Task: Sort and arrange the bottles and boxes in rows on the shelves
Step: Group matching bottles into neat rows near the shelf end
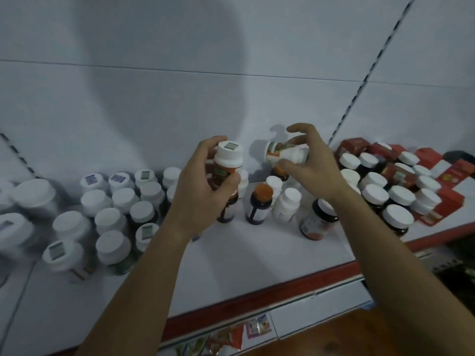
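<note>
Left hand [203,187] grips upright bottle [228,156]; right hand [309,164], seemingly sideways bottle [275,151].

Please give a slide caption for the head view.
Left hand holds an upright bottle, right hand a sideways bottle, above a shelf with red boxes.

The left hand [205,186] covers most of the label on the white-capped bottle [228,156] it holds. The right hand [308,160] hides part of the tilted bottle [276,151] it pinches. No label print is legible. The jars [10,232] at the left edge are blurred and cut off. The frame also crops the red boxes [452,170] at the right and the packets [226,340] at the bottom.
</note>
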{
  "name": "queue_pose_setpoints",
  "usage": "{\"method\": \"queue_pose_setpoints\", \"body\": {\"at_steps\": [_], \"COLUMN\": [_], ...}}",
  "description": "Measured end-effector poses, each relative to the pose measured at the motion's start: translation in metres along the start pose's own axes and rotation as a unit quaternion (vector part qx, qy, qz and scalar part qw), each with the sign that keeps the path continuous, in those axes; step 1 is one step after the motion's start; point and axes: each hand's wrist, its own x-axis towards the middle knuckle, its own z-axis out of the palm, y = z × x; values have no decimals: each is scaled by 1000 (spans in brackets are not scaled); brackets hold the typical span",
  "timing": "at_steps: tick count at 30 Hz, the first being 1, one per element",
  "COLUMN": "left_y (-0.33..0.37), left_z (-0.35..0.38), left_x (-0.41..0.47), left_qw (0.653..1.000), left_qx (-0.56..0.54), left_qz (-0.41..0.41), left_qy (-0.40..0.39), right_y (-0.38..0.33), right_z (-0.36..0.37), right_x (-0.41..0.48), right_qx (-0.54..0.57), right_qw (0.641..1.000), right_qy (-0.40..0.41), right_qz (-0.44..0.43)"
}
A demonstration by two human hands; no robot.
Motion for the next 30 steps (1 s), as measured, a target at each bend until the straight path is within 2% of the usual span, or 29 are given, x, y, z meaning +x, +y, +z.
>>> {"method": "queue_pose_setpoints", "body": {"at_steps": [4, 8, 10, 13, 18, 24, 30], "left_y": [6, 16, 21, 23, 16, -16, -76], "left_z": [-65, -148, -195, -268, -382, -506, -594], "left_x": [-12, -44, -67, -103, -156, -217, -253], "left_qw": [997, 984, 974, 959, 940, 937, 921], "left_qx": [45, 81, 99, 122, 136, 116, 133], "left_qz": [12, -10, -9, -17, -60, -119, -161], "left_qy": [64, 159, 203, 254, 307, 307, 329], "right_y": [-58, -120, -155, -209, -305, -402, -454], "right_z": [59, 125, 155, 200, 293, 397, 487], "right_x": [-9, -22, -24, -19, -23, -54, -56], "right_qx": [123, 246, 277, 277, 251, 214, 150], "right_qw": [992, 969, 960, 952, 949, 951, 962], "right_qy": [-7, -7, -29, -79, -115, -163, -188], "right_qz": [-22, 11, -15, -99, -150, -152, -129]}}
